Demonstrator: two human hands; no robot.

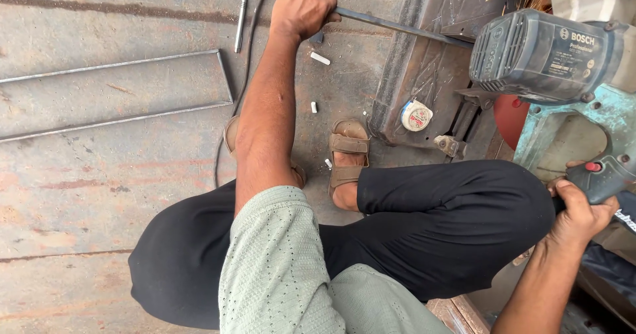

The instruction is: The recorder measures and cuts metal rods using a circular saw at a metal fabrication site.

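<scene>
While crouched over a rusty steel floor [86, 195]: left hand [301, 9] closed in a fist around a long thin steel rod [391, 24], near the top of the view. Rod running diagonally from upper left to the dark base plate [424, 62] of a cut-off saw [563, 89] at right, resting on that plate. Right hand [578, 216] wrapped around the saw's dark handle [606, 183] at lower right, thumb on top beside a small red button [593, 167]; fingers curled tight on the grip. Saw motor housing grey-blue, blade guard teal and worn, a red disc [510, 118] partly showing beneath it. Small round tape measure [416, 116], white with a red centre, lying on the base plate just below the rod. Bent thin rod frame [132, 89] flat on the floor at left, well apart from both hands. Short metal punch or pen-shaped tool [241, 21] lying left of the left hand. Several white chalk stubs [320, 58] scattered on the floor near the forearm. Brown sandal [348, 152] on the foot at centre, black trousers [437, 221] over bent knees, pale green sleeve [278, 261] in the foreground.
</scene>
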